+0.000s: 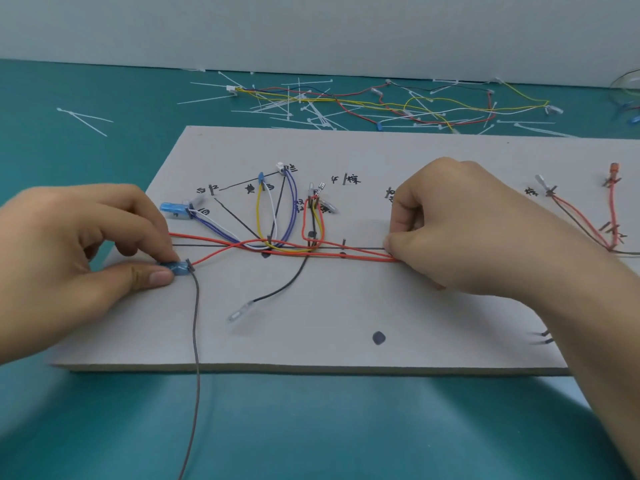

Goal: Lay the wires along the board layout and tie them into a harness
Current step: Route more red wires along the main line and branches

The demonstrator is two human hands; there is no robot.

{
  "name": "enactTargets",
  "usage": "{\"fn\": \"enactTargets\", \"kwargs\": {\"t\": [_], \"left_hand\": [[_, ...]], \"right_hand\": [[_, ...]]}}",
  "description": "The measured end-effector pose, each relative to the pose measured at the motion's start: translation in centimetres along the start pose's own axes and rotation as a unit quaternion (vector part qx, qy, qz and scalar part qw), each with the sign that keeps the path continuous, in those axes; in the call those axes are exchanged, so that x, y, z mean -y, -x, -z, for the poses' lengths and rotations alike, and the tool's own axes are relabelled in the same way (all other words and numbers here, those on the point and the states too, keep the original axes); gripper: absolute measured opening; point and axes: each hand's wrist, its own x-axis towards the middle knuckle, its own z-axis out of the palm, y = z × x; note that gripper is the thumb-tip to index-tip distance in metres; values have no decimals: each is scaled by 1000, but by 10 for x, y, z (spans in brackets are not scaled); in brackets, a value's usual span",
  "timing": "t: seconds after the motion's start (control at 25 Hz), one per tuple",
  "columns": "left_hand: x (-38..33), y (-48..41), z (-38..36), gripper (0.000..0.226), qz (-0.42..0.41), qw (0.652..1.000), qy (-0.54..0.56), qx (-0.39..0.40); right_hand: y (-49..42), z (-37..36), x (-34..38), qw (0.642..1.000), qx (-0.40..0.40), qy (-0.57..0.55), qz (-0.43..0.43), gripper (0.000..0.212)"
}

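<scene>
Head view: left hand [69, 251] pinches the blue connector [175, 267], right hand [467, 226] pinches the red wire [346, 255]; a hard pull may drag neighbouring wires [292, 202] astray.

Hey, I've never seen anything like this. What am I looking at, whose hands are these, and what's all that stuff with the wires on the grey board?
There is no machine here. These are a person's two bare hands, filmed by one camera worn on the head and looking down. On the teal table lies a grey board with drawn lines and written marks that show where the wires go. Coloured wires are laid along it. The left hand pinches a blue connector near the board's left edge. The right hand pinches the red wires by the main line. A grey wire hangs off the front edge. Behind the board lie loose white cable ties and another wire bundle.
</scene>
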Motion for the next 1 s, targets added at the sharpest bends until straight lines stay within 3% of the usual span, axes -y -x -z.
{"fn": "enactTargets", "kwargs": {"t": [0.2,0.52,0.72,0.88,1.0], "left_hand": [[2,-6,0,29,-24,998,-32,52],[-38,-29,8,45,-30,996,-42,74],[-88,-87,0,18,-58,995,52,68],[-93,-103,-24,11,-67,986,95,117],[-84,-99,-29,12,-66,985,112,116]], "right_hand": [[-1,1,2,1000,2,-9,-10,12],[-1,-3,2,1000,2,-9,-4,11],[3,-2,2,998,44,-16,29,19],[3,0,2,996,69,-27,41,35],[-3,-4,-1,996,62,-37,43,31]]}}
